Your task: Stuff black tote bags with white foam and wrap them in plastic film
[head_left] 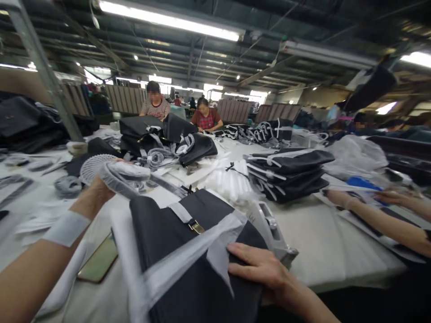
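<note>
White wrap lies over a black bag, one hand on the flap

The right hand (pixel 259 267) lies with its fingers extended on the black bag (pixel 193 291), its fingertips at the loose, pointed end of a white strip (pixel 188 253) that crosses the front. The left hand (pixel 104 190) is well apart from it, raised at a wrapped strap (pixel 129 172); its fingers are hidden and blurred, so I cannot tell whether they grip. The bag lies directly in front of the person, on the near side of the bench (pixel 319 244), its gold buckle (pixel 195 226) uncovered.

The step in hand looks like settling the protective wrap and the strap on this bag. The next move, I judge, calls for the right hand to keep the strip flat while the left controls the strap, clear of the buckle.

Just beside the right hand sits what looks like a tape dispenser (pixel 267 224); a phone (pixel 99 262) lies by the left forearm. Farther out are bundled white strips (pixel 222 181) and a stack of black bags (pixel 289 175). At the right, a co-worker's hands (pixel 338 199) handle other pieces.
</note>
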A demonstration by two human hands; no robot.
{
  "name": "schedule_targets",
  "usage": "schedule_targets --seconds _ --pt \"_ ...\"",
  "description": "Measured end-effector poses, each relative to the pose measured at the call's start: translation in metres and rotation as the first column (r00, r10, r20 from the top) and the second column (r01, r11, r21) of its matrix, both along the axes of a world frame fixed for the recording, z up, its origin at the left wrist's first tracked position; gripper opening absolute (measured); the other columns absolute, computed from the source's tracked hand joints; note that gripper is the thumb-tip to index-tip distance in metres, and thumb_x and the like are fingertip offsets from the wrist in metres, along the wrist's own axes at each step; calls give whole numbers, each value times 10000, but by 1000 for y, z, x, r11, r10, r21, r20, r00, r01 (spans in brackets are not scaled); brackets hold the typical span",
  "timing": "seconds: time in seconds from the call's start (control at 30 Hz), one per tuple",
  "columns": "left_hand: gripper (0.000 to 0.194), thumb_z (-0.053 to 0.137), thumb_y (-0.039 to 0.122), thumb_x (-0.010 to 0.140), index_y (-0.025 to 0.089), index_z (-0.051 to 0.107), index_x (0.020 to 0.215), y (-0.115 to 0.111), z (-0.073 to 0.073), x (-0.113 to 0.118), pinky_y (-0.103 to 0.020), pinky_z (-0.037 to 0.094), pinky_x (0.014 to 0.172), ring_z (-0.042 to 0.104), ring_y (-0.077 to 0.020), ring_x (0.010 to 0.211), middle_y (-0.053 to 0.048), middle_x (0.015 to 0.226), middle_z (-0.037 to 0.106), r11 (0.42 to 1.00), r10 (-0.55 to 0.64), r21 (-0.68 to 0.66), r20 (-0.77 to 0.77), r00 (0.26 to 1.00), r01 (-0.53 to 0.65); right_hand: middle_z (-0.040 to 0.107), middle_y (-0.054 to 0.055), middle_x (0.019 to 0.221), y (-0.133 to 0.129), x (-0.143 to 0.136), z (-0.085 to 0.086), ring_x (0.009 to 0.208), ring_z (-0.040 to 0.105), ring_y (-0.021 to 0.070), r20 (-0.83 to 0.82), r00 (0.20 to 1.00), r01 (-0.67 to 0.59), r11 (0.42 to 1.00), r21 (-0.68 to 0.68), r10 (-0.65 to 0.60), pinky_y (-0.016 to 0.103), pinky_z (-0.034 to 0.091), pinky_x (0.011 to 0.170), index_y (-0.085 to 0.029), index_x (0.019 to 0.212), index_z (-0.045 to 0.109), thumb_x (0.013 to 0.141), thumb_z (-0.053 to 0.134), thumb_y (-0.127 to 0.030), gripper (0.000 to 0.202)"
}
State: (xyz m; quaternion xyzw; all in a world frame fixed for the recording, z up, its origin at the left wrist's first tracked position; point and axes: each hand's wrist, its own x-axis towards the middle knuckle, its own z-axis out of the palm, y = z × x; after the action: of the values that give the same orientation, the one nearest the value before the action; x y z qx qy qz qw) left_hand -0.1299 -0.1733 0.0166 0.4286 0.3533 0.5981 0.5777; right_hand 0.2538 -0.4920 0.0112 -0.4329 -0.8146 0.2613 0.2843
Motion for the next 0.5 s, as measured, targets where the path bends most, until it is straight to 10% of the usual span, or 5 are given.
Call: schedule_targets --seconds 0.37,0.5 --pt "78 583 188 773 178 565 848 -1 25 1 -350 489 890 621 -185 887 -31 834 684 983 -8 183 102 995 -11 553 72 1330 -8 3 -41 1303 472 266 -179 981 43 988 -150 -70 460 313 1111 -283 1113 708 773 695 -172 358" --pt "118 591 181 750 169 573 866 0 23 11 -378 499 873 623 -213 909 -51 858 692 983 -11 184 124 992 -12 547 79 1339 -3 3 -39 1288 484 250 -3 1000 5 996 88 -4 427 350 1099 -295 1204 655 840 624 -141 396"
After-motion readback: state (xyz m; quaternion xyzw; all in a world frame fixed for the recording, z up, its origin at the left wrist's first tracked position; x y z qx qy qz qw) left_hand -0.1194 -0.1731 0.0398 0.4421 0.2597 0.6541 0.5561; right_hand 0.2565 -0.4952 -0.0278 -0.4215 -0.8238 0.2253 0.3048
